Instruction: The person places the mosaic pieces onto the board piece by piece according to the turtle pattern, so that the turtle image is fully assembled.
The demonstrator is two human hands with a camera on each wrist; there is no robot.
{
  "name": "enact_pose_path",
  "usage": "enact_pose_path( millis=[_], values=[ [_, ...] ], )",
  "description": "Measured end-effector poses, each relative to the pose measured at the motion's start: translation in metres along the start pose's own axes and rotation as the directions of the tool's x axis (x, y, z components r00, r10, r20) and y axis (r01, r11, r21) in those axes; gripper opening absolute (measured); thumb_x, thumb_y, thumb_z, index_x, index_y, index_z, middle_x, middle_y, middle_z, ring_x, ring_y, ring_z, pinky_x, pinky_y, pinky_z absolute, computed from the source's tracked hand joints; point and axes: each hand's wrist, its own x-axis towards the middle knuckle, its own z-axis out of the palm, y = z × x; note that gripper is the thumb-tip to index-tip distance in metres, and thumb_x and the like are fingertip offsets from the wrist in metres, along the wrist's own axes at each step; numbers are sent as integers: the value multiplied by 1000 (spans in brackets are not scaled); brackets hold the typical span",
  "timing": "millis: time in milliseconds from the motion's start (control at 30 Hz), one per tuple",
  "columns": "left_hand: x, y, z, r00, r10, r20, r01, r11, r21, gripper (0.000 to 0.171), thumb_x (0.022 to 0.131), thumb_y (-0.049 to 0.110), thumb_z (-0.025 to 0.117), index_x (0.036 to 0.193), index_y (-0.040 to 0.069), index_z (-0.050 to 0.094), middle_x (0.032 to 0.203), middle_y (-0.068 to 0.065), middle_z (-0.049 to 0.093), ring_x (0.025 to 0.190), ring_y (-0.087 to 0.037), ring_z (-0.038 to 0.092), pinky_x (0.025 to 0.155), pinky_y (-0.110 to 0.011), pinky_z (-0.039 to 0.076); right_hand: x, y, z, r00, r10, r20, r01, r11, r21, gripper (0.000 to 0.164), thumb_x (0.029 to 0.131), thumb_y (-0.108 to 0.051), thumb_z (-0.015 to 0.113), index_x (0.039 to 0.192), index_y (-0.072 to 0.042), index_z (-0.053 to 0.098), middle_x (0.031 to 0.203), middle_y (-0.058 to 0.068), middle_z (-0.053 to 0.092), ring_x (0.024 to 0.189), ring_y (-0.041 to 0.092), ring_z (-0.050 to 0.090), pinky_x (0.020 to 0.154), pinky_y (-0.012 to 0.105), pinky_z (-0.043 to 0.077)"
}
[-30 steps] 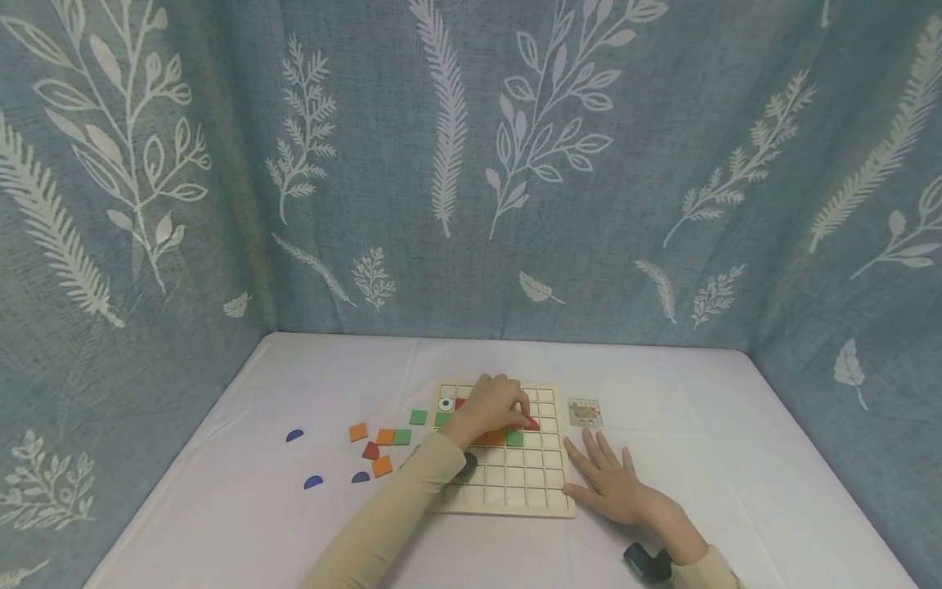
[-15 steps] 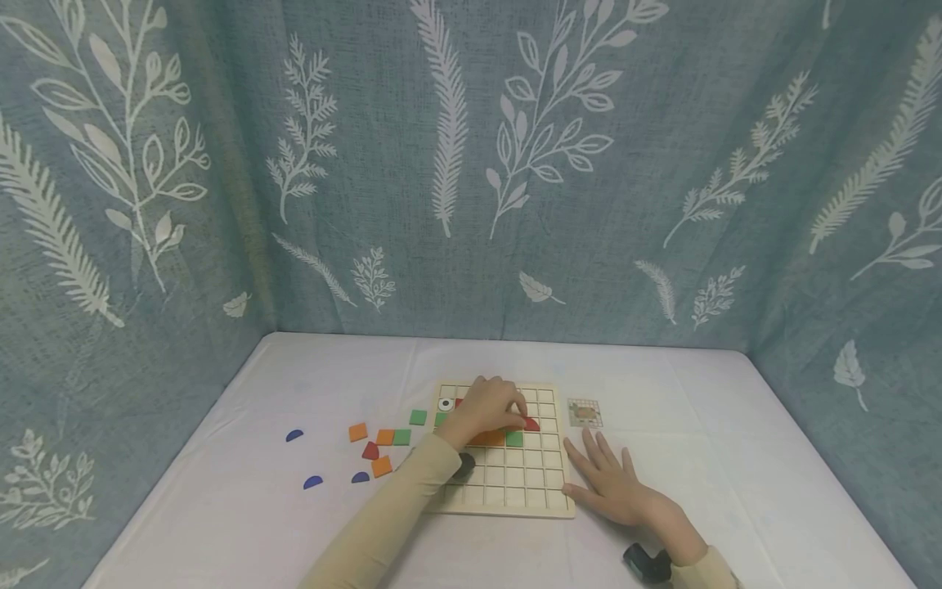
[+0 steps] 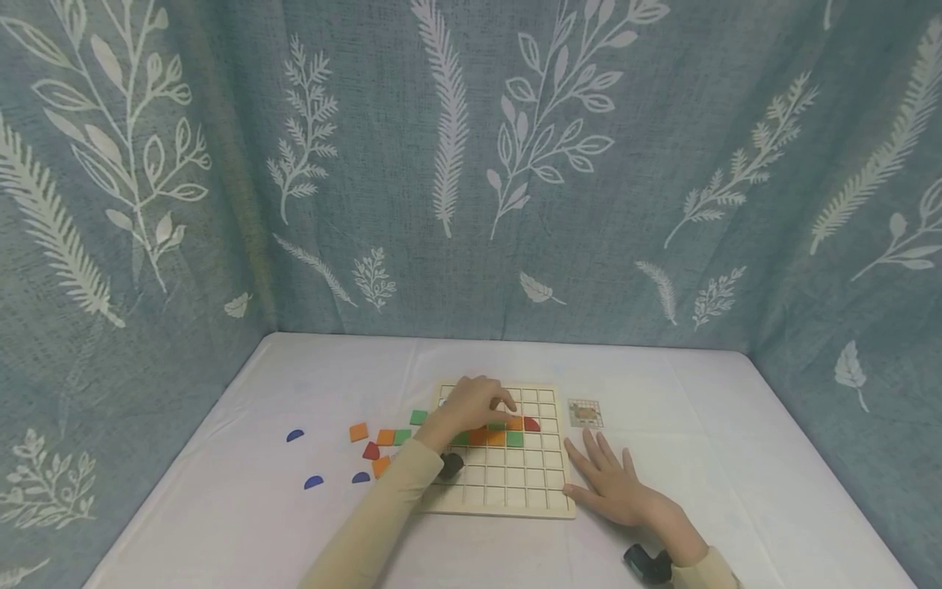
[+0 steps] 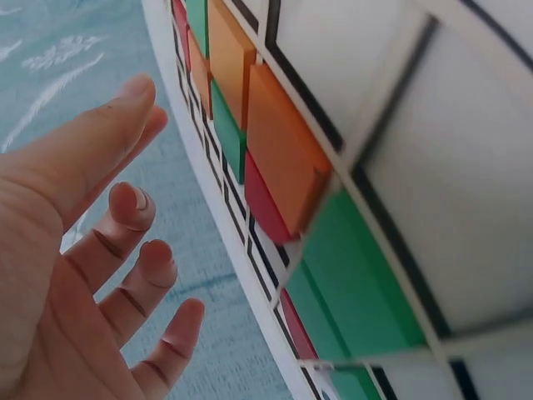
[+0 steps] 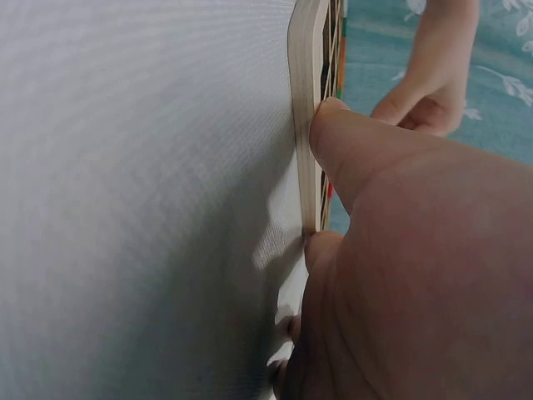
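Observation:
Above the wooden grid board (image 3: 515, 496) my left hand (image 3: 471, 405) hovers, its fingers loosely bent with nothing between them. In the left wrist view it is apart from the orange square tiles (image 4: 287, 154) and green tiles (image 4: 358, 275) set in the grid. A red rounded piece (image 3: 531, 424) lies in a cell at the right end of the row. My right hand (image 3: 614, 488) lies spread on the table by the board's right edge. The right wrist view shows its thumb (image 5: 337, 137) touching that edge. My left hand and forearm hide the board's left part.
Loose orange tiles (image 3: 358, 432), green tiles (image 3: 419, 417), a red piece (image 3: 371, 451) and blue half-round pieces (image 3: 313, 483) lie left of the board. A small picture card (image 3: 585, 413) sits at its upper right. A patterned curtain (image 3: 471, 204) surrounds the table.
My left hand has moved left and away from the red rounded piece, which stays in its cell. An orange tile beside it now shows. My right hand has not moved.

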Motion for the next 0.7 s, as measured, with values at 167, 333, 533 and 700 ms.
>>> enact_pose_path(
  millis=[167, 333, 533, 700],
  values=[
    [-10, -7, -3, 1000, -13, -25, 12, 999, -43, 18, 81, 34, 69, 95, 23, 73, 66, 10, 50, 63, -8, 41, 71, -32, 31, -1, 0, -1, 1000, -10, -1, 10, 1000, 14, 70, 92, -52, 42, 148, -14, 21, 154, 19, 3, 140, 41, -4, 103, 65, -7],
    [-22, -13, -9, 998, -40, -57, 36, 997, -73, 16, 81, 31, 70, 96, 24, 72, 71, 12, 55, 65, -8, 42, 70, -30, 32, 0, 2, -1, 1000, -14, 7, 14, 1000, 24, 70, 92, -53, 40, 148, -16, 20, 154, 19, 2, 140, 40, -5, 103, 64, -8],
    [-38, -19, -17, 994, -96, -60, 91, 992, -88, 17, 81, 29, 71, 97, 22, 72, 76, 7, 61, 68, -10, 48, 68, -29, 35, 0, 2, -1, 1000, -21, 5, 21, 1000, 21, 70, 92, -52, 41, 148, -16, 20, 154, 19, 3, 140, 40, -5, 104, 64, -7],
    [-54, -28, -23, 991, -108, -83, 100, 990, -99, 19, 80, 27, 72, 97, 21, 72, 82, 10, 64, 70, -9, 49, 66, -29, 37, 0, 1, -1, 1000, -20, 9, 20, 999, 25, 70, 92, -52, 41, 148, -16, 20, 154, 19, 3, 140, 40, -5, 104, 64, -7]
  ],
)
